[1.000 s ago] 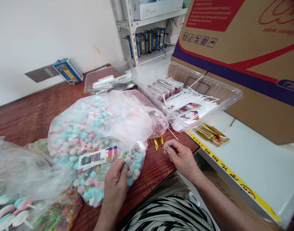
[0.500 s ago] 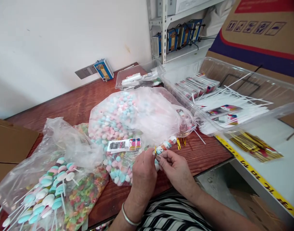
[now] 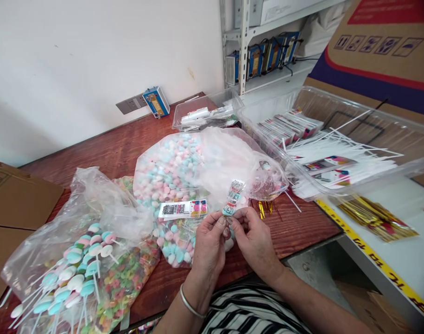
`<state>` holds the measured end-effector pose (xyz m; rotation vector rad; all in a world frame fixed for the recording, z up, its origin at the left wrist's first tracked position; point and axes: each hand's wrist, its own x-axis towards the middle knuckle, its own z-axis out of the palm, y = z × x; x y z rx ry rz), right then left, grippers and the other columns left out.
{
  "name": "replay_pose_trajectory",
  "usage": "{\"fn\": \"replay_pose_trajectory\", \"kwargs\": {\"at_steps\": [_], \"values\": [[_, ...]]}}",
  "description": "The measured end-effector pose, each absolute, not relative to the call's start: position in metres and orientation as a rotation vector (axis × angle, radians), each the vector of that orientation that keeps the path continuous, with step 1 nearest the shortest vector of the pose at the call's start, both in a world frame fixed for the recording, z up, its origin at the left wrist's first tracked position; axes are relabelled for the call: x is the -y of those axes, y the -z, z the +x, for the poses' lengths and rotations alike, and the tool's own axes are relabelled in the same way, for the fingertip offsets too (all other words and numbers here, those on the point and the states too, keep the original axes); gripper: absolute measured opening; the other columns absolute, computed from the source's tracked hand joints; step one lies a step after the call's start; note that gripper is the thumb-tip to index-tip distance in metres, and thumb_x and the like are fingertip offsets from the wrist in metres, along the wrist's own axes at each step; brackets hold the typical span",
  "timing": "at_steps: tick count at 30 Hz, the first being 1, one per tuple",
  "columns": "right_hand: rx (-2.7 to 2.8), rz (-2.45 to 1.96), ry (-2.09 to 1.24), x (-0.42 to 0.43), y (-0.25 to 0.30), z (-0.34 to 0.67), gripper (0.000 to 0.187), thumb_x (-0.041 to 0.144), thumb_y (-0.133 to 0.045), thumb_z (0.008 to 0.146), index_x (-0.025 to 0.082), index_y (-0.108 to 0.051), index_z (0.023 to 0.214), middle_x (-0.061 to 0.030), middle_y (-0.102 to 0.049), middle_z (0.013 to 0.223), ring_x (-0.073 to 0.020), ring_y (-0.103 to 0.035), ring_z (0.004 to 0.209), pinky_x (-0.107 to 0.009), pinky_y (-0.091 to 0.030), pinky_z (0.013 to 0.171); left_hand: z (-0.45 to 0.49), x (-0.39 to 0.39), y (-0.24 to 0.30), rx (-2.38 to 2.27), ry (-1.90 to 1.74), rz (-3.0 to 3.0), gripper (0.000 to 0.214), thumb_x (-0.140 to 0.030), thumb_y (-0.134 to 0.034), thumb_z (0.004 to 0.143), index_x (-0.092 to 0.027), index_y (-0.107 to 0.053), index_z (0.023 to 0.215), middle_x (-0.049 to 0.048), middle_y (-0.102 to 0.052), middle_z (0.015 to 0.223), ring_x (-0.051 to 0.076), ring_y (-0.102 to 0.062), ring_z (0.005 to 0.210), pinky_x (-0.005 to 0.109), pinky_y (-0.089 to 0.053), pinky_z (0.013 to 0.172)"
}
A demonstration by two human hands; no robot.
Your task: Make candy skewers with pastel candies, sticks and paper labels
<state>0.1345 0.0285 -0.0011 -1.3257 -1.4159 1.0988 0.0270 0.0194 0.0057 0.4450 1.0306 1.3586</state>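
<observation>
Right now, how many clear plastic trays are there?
2. A small clear plastic tray sits at the far edge of the reddish wooden table; a large clear plastic tray, holding white sticks and printed wrappers, lies to its right. None looks hidden.

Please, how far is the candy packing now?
Done, it seems: a plastic bag at the left holds many pastel lollipops. In hand: the left hand and right hand together pinch one wrapped candy. Left: the big bag of loose candies looks full, and the clear tray holds many sticks and printed wrappers.
</observation>
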Motion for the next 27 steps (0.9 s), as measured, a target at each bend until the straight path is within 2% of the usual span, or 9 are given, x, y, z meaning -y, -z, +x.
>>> {"fn": "replay_pose_trajectory", "kwargs": {"at_steps": [3,5,7,10,13,16,19,22,27], "values": [[1.459,-1.260,-1.148,-0.034,-0.002,0.138,0.008,0.024,-0.052,0.089,0.022,-0.055,0.096,-0.0023,-0.067,0.084,-0.0181,-0.063,0.076,-0.029,-0.048,0.070,0.028,-0.020,-0.004,-0.941,-1.324,0.391,0.021,-0.029,-0.075,0.072,-0.014,-0.065,0.083,-0.0053,-0.046,0.059,0.005,-0.037,0.052,0.017,-0.032,0.052],[1.585,-1.232,-1.076,-0.037,-0.003,0.142,0.008,0.020,-0.049,0.090,0.021,-0.057,0.089,-0.0022,-0.066,0.082,-0.0175,-0.061,0.076,-0.028,-0.046,0.070,0.026,-0.018,-0.004,-0.980,-1.300,0.496,0.018,-0.032,-0.069,0.078,-0.016,-0.064,0.087,-0.0058,-0.044,0.058,0.006,-0.036,0.051,0.018,-0.032,0.051],[1.715,-1.240,-0.925,-0.038,-0.002,0.145,0.014,0.020,-0.047,0.091,0.021,-0.055,0.080,-0.0020,-0.062,0.077,-0.0170,-0.058,0.072,-0.027,-0.043,0.066,0.022,-0.016,-0.004,-1.141,-1.281,0.787,0.016,-0.032,-0.062,0.084,-0.019,-0.064,0.093,-0.0041,-0.050,0.061,0.008,-0.042,0.053,0.020,-0.036,0.054],[1.874,-1.229,-0.678,-0.038,0.000,0.148,0.017,0.020,-0.045,0.092,0.021,-0.051,0.077,-0.0025,-0.059,0.073,-0.0174,-0.055,0.068,-0.028,-0.040,0.063,0.015,-0.012,-0.005,-1.459,-1.277,1.400,0.018,-0.027,-0.056,0.087,-0.019,-0.065,0.100,0.0037,-0.064,0.080,0.016,-0.057,0.074,0.028,-0.045,0.070],[1.969,-1.155,-0.622,-0.036,0.001,0.146,0.019,0.020,-0.043,0.094,0.021,-0.050,0.077,-0.0027,-0.059,0.074,-0.0172,-0.056,0.067,-0.027,-0.041,0.062,0.013,-0.009,-0.005,-1.634,-1.270,1.652,0.019,-0.024,-0.050,0.089,-0.019,-0.065,0.099,0.0072,-0.067,0.090,0.019,-0.060,0.084,0.031,-0.045,0.078],[1.978,-1.147,-0.577,-0.035,0.003,0.141,0.020,0.019,-0.043,0.096,0.020,-0.052,0.078,-0.0027,-0.060,0.074,-0.0170,-0.058,0.068,-0.027,-0.043,0.062,0.014,-0.009,-0.003,-1.654,-1.224,1.430,0.017,-0.026,-0.047,0.092,-0.019,-0.062,0.091,0.0019,-0.063,0.072,0.014,-0.057,0.065,0.026,-0.044,0.064],[1.922,-1.175,-0.435,-0.033,0.005,0.135,0.014,0.023,-0.045,0.097,0.017,-0.058,0.093,-0.0057,-0.064,0.081,-0.0186,-0.062,0.074,-0.028,-0.046,0.067,0.016,-0.012,-0.002,-1.532,-1.225,1.136,0.017,-0.031,-0.049,0.091,-0.018,-0.060,0.087,-0.0046,-0.052,0.056,0.010,-0.046,0.047,0.022,-0.038,0.050],[1.956,-1.139,-0.287,-0.031,0.006,0.132,0.014,0.023,-0.047,0.098,0.015,-0.058,0.099,-0.0074,-0.065,0.082,-0.0193,-0.063,0.076,-0.029,-0.048,0.070,0.018,-0.014,-0.002,-1.414,-1.271,0.948,0.017,-0.034,-0.054,0.089,-0.018,-0.058,0.086,-0.0069,-0.048,0.052,0.008,-0.042,0.043,0.020,-0.036,0.046],[2.020,-1.117,-0.236,-0.031,0.001,0.132,0.016,0.018,-0.045,0.098,0.015,-0.059,0.092,-0.0070,-0.064,0.078,-0.0182,-0.061,0.073,-0.029,-0.048,0.070,0.024,-0.012,0.001,-1.271,-1.359,0.811,0.018,-0.035,-0.059,0.087,-0.017,-0.058,0.087,-0.0066,-0.052,0.054,0.008,-0.045,0.044,0.020,-0.039,0.044]]}}
